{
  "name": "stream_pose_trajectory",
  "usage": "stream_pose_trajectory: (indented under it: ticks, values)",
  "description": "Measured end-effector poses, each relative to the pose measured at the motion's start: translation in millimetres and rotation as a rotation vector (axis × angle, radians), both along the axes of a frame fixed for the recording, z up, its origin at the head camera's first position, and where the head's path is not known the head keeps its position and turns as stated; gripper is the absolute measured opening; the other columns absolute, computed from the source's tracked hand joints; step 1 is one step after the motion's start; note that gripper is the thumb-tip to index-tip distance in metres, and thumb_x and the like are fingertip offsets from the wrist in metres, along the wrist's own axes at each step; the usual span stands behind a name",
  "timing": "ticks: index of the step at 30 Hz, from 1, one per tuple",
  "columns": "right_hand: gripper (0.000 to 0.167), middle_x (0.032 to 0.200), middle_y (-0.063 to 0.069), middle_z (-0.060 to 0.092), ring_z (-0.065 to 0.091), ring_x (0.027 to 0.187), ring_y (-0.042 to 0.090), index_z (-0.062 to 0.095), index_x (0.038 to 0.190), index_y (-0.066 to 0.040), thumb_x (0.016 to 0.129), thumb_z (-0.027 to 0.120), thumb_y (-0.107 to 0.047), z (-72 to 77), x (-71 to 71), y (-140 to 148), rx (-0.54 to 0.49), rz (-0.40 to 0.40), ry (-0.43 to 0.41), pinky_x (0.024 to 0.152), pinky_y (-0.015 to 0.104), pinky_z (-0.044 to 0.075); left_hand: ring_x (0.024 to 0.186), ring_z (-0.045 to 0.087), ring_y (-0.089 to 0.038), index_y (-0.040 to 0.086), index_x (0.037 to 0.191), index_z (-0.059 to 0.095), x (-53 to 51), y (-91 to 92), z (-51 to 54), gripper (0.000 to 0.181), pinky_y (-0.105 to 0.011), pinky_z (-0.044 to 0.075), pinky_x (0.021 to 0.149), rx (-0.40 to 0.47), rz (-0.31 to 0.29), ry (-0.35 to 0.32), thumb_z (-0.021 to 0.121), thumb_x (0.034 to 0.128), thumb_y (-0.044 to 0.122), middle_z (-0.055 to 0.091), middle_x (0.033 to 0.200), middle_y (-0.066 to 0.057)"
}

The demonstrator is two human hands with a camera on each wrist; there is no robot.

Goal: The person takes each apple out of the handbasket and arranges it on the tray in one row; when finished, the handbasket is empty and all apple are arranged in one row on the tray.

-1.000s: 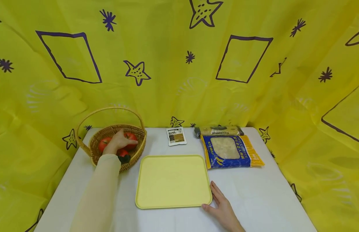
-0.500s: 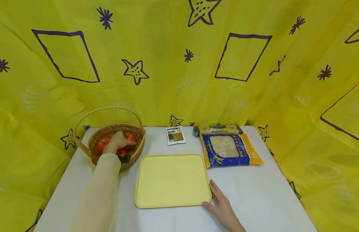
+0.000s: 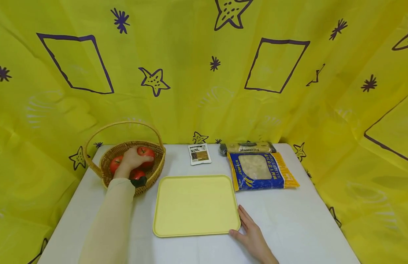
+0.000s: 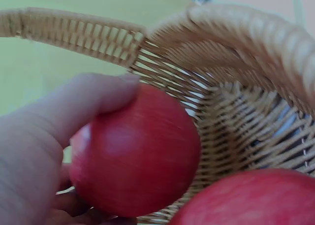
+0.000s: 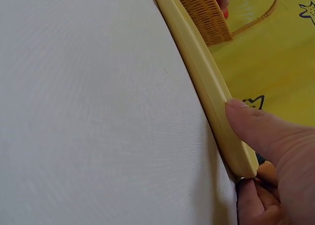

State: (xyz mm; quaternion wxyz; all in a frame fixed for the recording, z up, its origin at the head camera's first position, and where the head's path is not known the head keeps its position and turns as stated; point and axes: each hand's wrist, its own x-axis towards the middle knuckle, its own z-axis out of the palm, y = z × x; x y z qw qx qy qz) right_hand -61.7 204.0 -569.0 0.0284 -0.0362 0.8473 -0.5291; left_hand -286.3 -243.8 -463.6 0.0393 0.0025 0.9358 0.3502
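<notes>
In the head view my left hand [image 3: 134,158] reaches into a wicker basket [image 3: 160,167]. It grips a red apple [image 3: 146,152], thumb over one side; the left wrist view shows the apple [image 4: 135,148] close up, its lower fingers partly hidden behind it. Another apple [image 4: 261,200] lies beside it in that view. My right hand [image 3: 253,240] holds the near right corner of a pale yellow tray [image 3: 197,205]. In the right wrist view the thumb of the right hand [image 5: 295,171] presses the tray's rim [image 5: 209,84], with the fingers round the corner.
A small printed sachet [image 3: 199,154] lies behind the tray. At the back right are a spaghetti packet [image 3: 248,147] and a blue-and-yellow pasta bag [image 3: 261,171]. The basket's tall handle [image 3: 125,122] arches over it. A small dark thing [image 3: 138,182] shows by the left wrist.
My left hand and the gripped apple have shifted slightly up and to the left inside the basket. The right hand and the tray stay in place.
</notes>
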Motion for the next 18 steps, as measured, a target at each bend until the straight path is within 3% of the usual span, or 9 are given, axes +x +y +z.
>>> stream_pose_trajectory:
  ticks: [8,18]
  values:
    - [0.085,0.156,0.016,0.026,0.030,0.137,0.026,0.036,0.145,0.009,0.077,0.083,-0.011,1.6,0.7,-0.6,0.005,0.007,0.005,0.102,0.023,0.033,0.116,0.050,-0.043,-0.007,0.141,0.039,15.3,4.6,15.3,0.087,-0.053,0.041,0.098,0.137,0.060,0.099,0.080,0.0797,0.039,0.051,0.130,-0.028]
    - [0.085,0.156,0.017,0.026,0.029,0.138,0.027,0.036,0.145,0.009,0.078,0.083,-0.012,3.6,0.7,-0.6,-0.005,0.003,-0.003,0.102,0.023,0.033,0.125,0.042,-0.041,0.003,0.153,0.026,47.4,22.7,43.3,0.100,-0.057,0.039,0.099,0.247,0.007,0.137,0.078,0.0803,0.048,0.036,0.145,-0.023]
